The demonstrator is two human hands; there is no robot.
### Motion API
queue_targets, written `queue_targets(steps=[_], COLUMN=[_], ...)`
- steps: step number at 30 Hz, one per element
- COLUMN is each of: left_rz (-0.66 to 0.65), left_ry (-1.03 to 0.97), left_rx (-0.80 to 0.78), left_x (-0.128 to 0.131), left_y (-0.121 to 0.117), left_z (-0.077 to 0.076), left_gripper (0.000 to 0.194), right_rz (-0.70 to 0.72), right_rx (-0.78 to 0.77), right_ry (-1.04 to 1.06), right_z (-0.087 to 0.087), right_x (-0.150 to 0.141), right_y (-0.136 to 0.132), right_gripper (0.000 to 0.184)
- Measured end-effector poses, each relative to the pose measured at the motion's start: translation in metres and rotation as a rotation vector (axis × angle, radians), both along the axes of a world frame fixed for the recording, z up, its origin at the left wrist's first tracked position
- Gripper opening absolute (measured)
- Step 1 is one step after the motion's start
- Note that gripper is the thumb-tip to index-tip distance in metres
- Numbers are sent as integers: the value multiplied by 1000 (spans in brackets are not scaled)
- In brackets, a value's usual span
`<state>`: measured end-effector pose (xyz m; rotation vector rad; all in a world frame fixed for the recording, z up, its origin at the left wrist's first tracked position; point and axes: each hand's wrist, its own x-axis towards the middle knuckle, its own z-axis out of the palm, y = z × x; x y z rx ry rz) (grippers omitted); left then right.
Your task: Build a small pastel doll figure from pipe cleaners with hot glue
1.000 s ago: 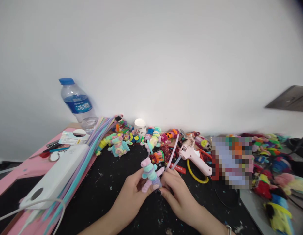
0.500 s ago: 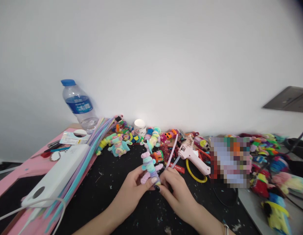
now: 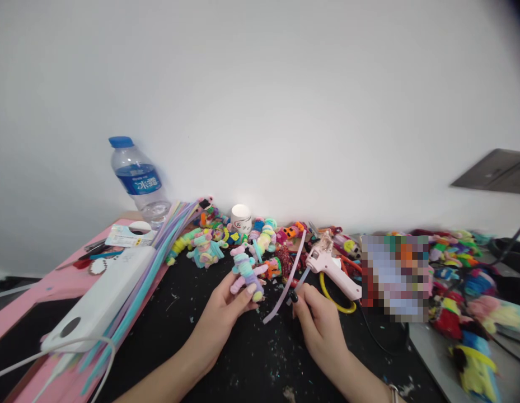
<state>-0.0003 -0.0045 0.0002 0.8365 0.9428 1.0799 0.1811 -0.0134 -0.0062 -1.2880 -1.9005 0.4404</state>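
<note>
My left hand (image 3: 228, 305) is closed around a small pipe-cleaner doll (image 3: 246, 270), fuzzy in pastel pink, aqua and lilac, held upright between thumb and fingers. To its right, my right hand (image 3: 321, 316) has its thumb and curled fingers pinched together; what they hold, if anything, I cannot make out. Just above these fingers, a translucent glue stick (image 3: 303, 276) sticks out of a pale pink glue gun (image 3: 332, 268). Between my hands a loose pale lilac pipe cleaner (image 3: 285, 292) lies on the black mat (image 3: 251, 358).
A row of colourful pipe-cleaner figures (image 3: 207, 246) lines the wall, with a paper cup (image 3: 241, 217) among them. On the left are a water bottle (image 3: 139, 179), a bundle of pipe cleaners (image 3: 153, 280) and a white power strip (image 3: 102, 299). A yellow ring (image 3: 337, 305) lies beneath the glue gun.
My hands have moved apart. The doll has gone left with my left hand, while my right hand has let go of it and shifted right, uncovering the pipe cleaner's lower end.
</note>
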Motion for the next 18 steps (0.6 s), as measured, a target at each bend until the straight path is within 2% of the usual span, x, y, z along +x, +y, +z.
queue_targets(steps=[7,12,18], left_rz=[34,8,34], left_ry=[-22,24,168], left_rx=[-4,16,36], left_x=[0,1,1], left_y=[0,2,3], left_z=[-1,3,9], left_gripper=[30,31,30], right_rz=[-9,14,12], right_rx=[-35,-59,-74], right_ry=[26,77,79], right_z=[-2,-1,-2], right_x=[2,2,2], right_y=[3,3,3], right_gripper=[33,36,37])
